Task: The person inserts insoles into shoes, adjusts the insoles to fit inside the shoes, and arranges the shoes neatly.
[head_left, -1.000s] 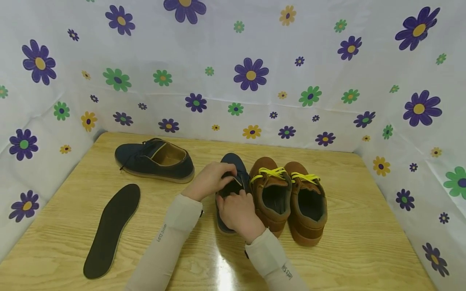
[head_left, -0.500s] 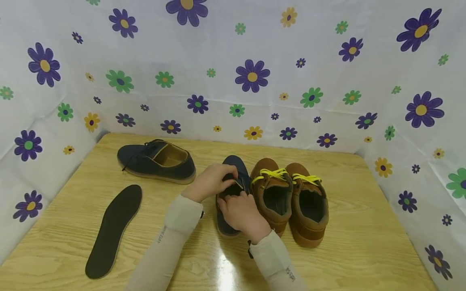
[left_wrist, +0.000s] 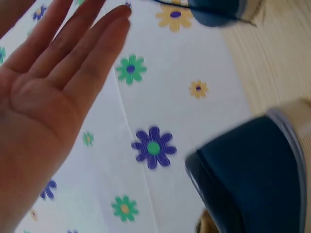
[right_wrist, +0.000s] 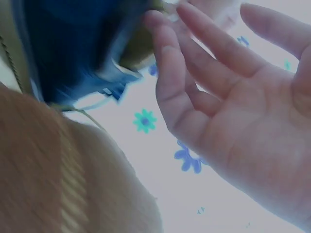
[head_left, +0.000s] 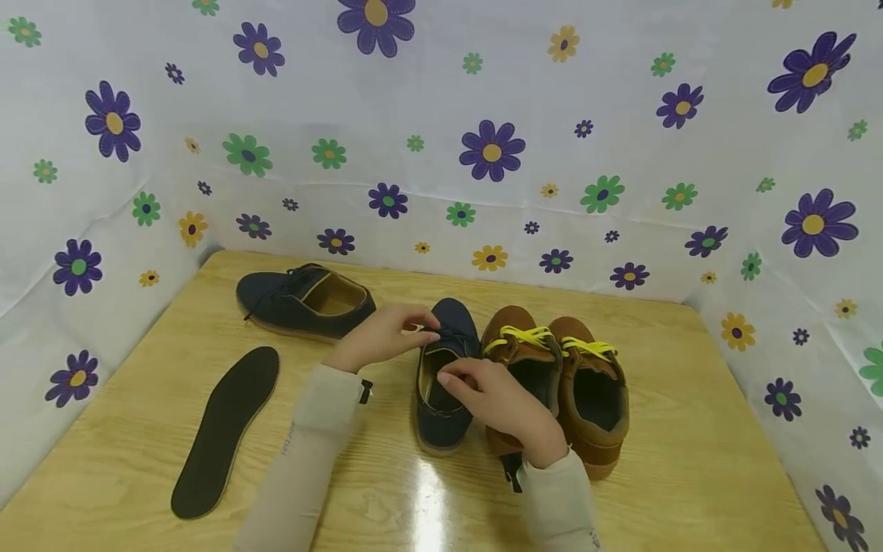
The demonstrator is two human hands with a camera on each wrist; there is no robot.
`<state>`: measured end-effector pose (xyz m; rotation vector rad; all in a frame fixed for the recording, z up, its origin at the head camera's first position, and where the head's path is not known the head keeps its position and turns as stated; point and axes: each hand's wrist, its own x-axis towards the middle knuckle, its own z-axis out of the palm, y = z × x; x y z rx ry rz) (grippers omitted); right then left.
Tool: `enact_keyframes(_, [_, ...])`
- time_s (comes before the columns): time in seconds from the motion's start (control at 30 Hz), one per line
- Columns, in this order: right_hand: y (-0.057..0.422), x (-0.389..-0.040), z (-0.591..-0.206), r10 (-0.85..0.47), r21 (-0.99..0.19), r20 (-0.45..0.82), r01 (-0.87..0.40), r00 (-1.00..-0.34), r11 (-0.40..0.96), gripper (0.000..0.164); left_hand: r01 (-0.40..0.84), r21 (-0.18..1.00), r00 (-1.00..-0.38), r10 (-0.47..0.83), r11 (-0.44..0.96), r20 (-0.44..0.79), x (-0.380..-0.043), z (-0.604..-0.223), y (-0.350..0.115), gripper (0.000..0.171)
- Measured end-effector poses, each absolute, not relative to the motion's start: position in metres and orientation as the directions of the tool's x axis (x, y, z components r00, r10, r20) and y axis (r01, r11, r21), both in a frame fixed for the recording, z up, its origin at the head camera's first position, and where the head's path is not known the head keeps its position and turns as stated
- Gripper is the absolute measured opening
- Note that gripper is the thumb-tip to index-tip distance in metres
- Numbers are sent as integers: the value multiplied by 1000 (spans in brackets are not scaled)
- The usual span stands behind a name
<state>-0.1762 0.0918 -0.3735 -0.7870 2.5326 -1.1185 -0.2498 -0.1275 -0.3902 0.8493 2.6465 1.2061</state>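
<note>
A navy lace-up shoe (head_left: 441,425) stands upright in the middle of the table, toe pointing away; tan lining shows inside, with a darker floor. My left hand (head_left: 379,337) is at its laces, thumb and fingertips slightly apart; in the left wrist view that hand (left_wrist: 43,111) has straight fingers. Over the right side of the shoe's opening hovers my right hand (head_left: 510,402), fingers loosely bent and holding nothing visible. The right wrist view shows the hand (right_wrist: 243,121) beside the blurred navy shoe (right_wrist: 68,48). A black insole (head_left: 224,433) lies flat at the left.
Another navy shoe (head_left: 265,295) sits sideways at the back left. Two brown shoes with yellow laces, the nearer brown shoe (head_left: 509,316) and the outer brown shoe (head_left: 610,441), stand just right of the navy one. A flowered white cloth (head_left: 428,100) encloses the table's back and sides.
Both hands have come out of the shoe's opening: the right one up and to the right, the left one slightly leftward. The shoe's inside is now uncovered. The head view has shifted a little.
</note>
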Motion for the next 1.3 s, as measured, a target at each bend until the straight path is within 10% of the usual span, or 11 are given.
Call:
enact_keyframes(0.3, [114, -164, -353, -537, -765, 28, -363, -843, 531, 46, 254, 859, -954, -28, 444, 297, -239, -394, -167, 24])
enact_keyframes(0.57, [116, -161, -350, -518, -770, 54, -366, -854, 522, 42, 104, 970, -758, -614, 220, 220, -237, -404, -183, 29])
enact_keyframes(0.93, [115, -160, -349, -536, -775, 36, -362, -844, 518, 41, -273, 944, -751, -654, 186, -88, -233, -418, -191, 76])
enact_keyframes(1.3, [117, -159, -348, -525, -764, 31, -359, -850, 536, 38, -375, 881, -750, -653, 287, -107, -244, -422, -183, 78])
